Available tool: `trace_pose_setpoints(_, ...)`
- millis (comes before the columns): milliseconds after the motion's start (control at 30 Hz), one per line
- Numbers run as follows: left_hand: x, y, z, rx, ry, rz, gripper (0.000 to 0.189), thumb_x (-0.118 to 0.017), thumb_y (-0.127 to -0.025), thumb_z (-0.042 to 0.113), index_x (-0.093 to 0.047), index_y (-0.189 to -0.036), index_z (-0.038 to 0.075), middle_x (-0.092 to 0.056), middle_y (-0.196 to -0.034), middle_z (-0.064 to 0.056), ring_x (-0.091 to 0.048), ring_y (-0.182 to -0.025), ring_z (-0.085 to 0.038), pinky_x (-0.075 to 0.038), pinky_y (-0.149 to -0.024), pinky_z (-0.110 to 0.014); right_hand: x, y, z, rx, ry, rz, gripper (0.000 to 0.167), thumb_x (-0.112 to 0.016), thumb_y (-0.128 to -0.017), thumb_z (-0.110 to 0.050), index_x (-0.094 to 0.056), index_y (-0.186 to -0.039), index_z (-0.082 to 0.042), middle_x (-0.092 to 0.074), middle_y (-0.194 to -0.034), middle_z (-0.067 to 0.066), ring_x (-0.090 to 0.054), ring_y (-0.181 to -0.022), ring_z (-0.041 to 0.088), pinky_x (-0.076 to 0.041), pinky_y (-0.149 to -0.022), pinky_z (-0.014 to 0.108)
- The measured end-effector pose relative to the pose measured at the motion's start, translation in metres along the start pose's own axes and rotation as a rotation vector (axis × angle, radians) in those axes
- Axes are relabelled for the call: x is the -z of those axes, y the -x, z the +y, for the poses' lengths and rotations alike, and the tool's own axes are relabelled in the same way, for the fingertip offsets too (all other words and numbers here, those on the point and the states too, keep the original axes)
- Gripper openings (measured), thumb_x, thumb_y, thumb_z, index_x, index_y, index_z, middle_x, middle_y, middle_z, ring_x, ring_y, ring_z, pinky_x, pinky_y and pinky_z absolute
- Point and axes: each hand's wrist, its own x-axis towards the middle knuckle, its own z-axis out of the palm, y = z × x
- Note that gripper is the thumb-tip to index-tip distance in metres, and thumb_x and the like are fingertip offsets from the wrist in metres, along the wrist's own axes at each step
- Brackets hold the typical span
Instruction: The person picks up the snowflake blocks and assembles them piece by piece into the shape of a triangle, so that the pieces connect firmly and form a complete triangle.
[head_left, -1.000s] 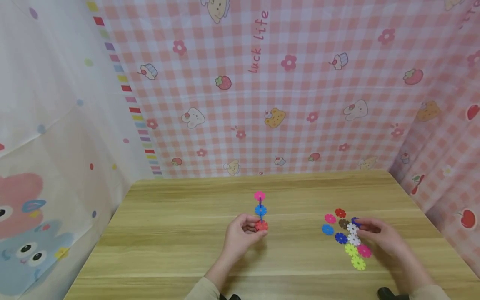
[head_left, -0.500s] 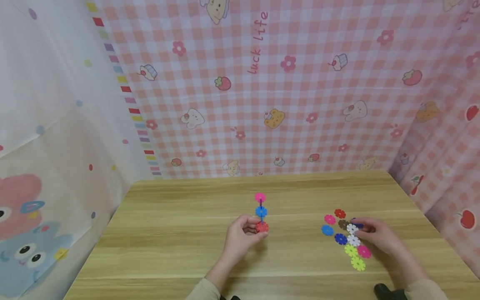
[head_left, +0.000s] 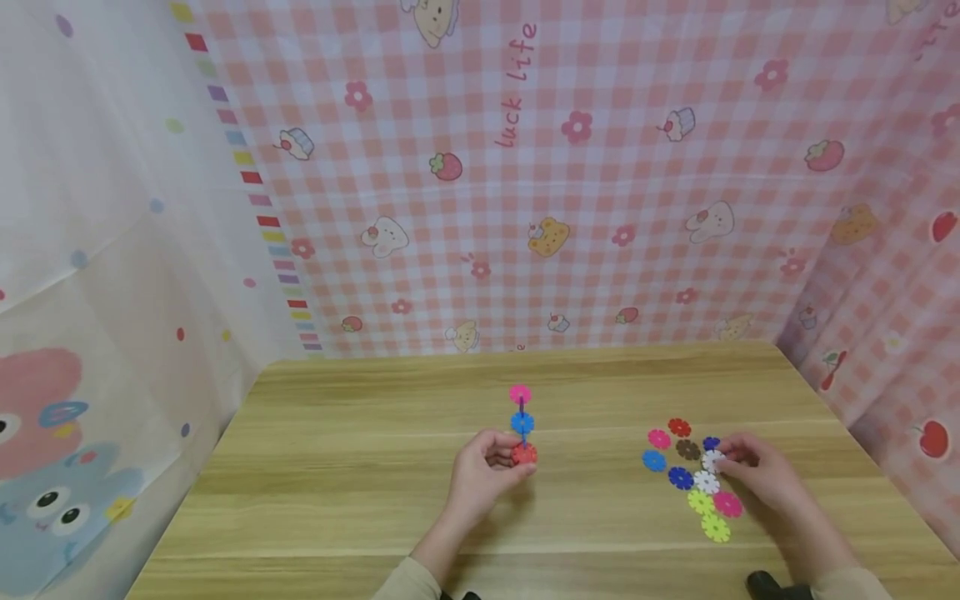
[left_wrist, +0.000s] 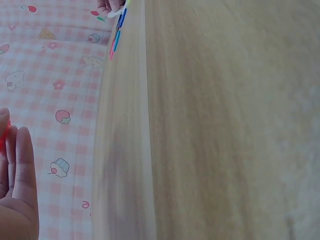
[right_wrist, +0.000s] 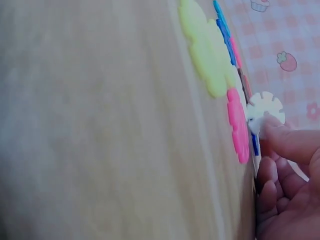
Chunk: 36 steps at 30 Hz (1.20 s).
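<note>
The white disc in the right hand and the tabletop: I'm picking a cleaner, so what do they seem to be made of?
White disc, pinched in the right hand: probably moulded plastic, smooth-looking; its colour is even and its rim neatly notched.
Tabletop: wood or wood-look laminate, smooth-looking; long streaks of grain show, but the pictures don't settle which.

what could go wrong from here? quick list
1. The left hand grips the disc chain at its red disc, with the discs above unsupported; a sideways push might loosen a joint.
2. The right hand pinches a white disc off-centre in the right wrist view, so it may twist or slip.
3. The dark blue disc lies close to those fingers and could get nudged.
</note>
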Motion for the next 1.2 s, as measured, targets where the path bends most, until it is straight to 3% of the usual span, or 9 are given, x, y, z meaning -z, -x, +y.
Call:
trace_pose_setpoints(100,0.0,0.0,-0.002,0.0,0.003,0.001,0.032,-0.082,-0.074,-0.006,-0.067,-0.102,-0.006,-0.069,-0.089,-0.011,-0.064,-0.077,-0.012,-0.055,-0.071,-0.022,0.001,0.003,0.0,-0.022,-0.065,0.014,0.025,-0.065,-0.094,-0.007,-0.058,-0.111,0.01,-0.062,-0.094,0.01,-0.055,-0.082,0.012,-0.049,-0.068,0.024)
trace_pose_setpoints(200,-0.001,-0.001,-0.001,0.004,-0.018,0.007,0.031,-0.082,-0.074,-0.007,-0.067,-0.102,-0.007,-0.069,-0.088,-0.012,-0.063,-0.077,-0.012,-0.055,-0.071,-0.021,0.002,0.005,-0.006,-0.01,-0.058,0.029,0.028,-0.066,-0.095,-0.011,-0.059,-0.113,0.009,-0.065,-0.095,0.01,-0.056,-0.08,0.007,-0.05,-0.068,0.024)
trace_pose_setpoints(367,-0.001,0.0,0.002,0.008,-0.039,0.011,0.031,-0.081,-0.075,-0.007,-0.066,-0.101,-0.006,-0.069,-0.089,-0.012,-0.064,-0.078,-0.013,-0.055,-0.071,-0.02,-0.004,0.008,-0.035,0.005,-0.01,0.022,0.035,-0.067,-0.096,-0.025,-0.064,-0.116,0.004,-0.067,-0.101,0.011,-0.057,-0.084,0.011,-0.049,-0.07,0.025)
trace_pose_setpoints(733,-0.002,0.001,0.001,-0.041,-0.007,-0.015,0.032,-0.084,-0.074,-0.002,-0.066,-0.1,-0.005,-0.069,-0.087,-0.009,-0.064,-0.077,-0.012,-0.055,-0.071,-0.021,-0.05,0.005,-0.094,0.072,-0.211,-0.043,0.025,-0.068,-0.095,-0.018,-0.065,-0.109,0.003,-0.067,-0.095,0.009,-0.06,-0.082,0.015,-0.054,-0.069,0.028)
trace_pose_setpoints(967,-0.009,0.002,0.002,-0.031,0.015,-0.027,0.031,-0.084,-0.074,-0.003,-0.066,-0.1,-0.005,-0.07,-0.089,-0.012,-0.065,-0.078,-0.012,-0.055,-0.073,-0.021,-0.081,0.005,-0.116,0.198,-0.297,-0.073,0.013,-0.07,-0.091,-0.007,-0.067,-0.099,0.003,-0.065,-0.087,0.006,-0.057,-0.075,0.009,-0.051,-0.066,0.023)
trace_pose_setpoints(1200,-0.014,0.003,0.004,-0.018,0.049,-0.039,0.031,-0.083,-0.074,-0.003,-0.067,-0.1,-0.004,-0.071,-0.09,-0.012,-0.065,-0.078,-0.012,-0.056,-0.073,-0.022,-0.107,0.003,-0.135,0.196,-0.336,-0.092,0.012,-0.074,-0.088,-0.008,-0.068,-0.095,-0.001,-0.068,-0.087,0.005,-0.064,-0.078,0.015,-0.056,-0.071,0.027)
